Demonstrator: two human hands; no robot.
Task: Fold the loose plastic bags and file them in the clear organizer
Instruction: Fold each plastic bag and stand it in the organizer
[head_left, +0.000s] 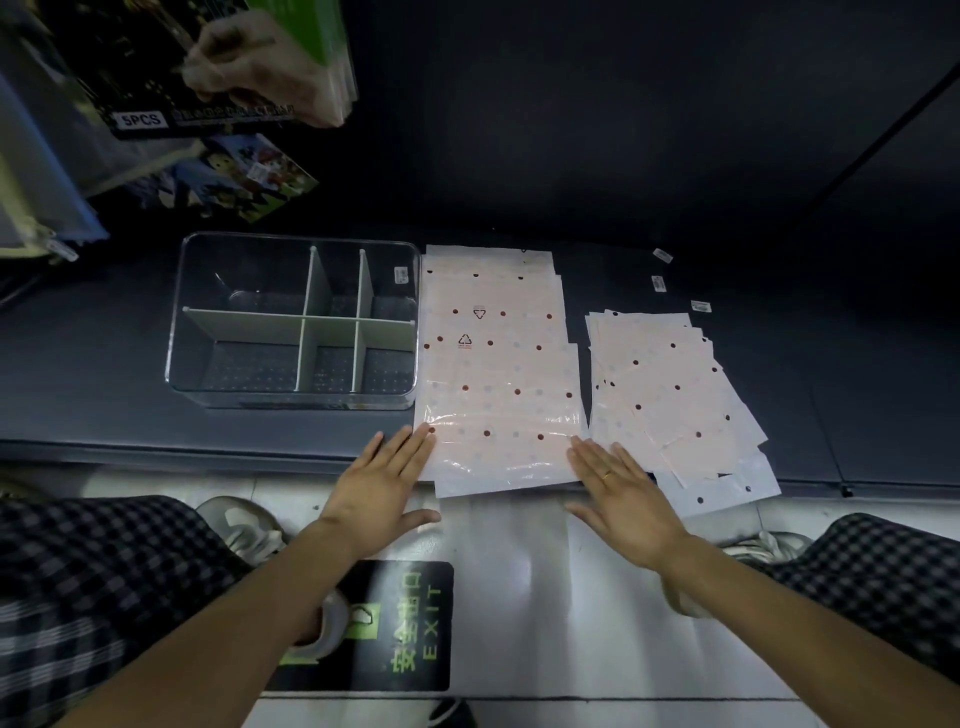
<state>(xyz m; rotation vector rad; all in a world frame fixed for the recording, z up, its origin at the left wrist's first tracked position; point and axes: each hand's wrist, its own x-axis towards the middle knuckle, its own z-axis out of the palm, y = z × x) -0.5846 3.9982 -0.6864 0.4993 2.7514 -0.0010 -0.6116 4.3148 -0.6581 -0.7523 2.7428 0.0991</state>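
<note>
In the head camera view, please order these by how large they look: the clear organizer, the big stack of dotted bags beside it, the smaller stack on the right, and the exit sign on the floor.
1-2. Clear organizer and big stack of dotted bags: too alike to rank.
3-4. Smaller stack and exit sign: also close, and the arm partly hides the sign.

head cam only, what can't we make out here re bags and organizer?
- Bag count: the large bag stack and small bag pile overlap, hiding lower sheets.
- Organizer label: too small to read.
- Contact: left hand and right hand sit at the large stack's near corners; pressing or hovering is unclear.
- Shelf tags: too small.
</note>
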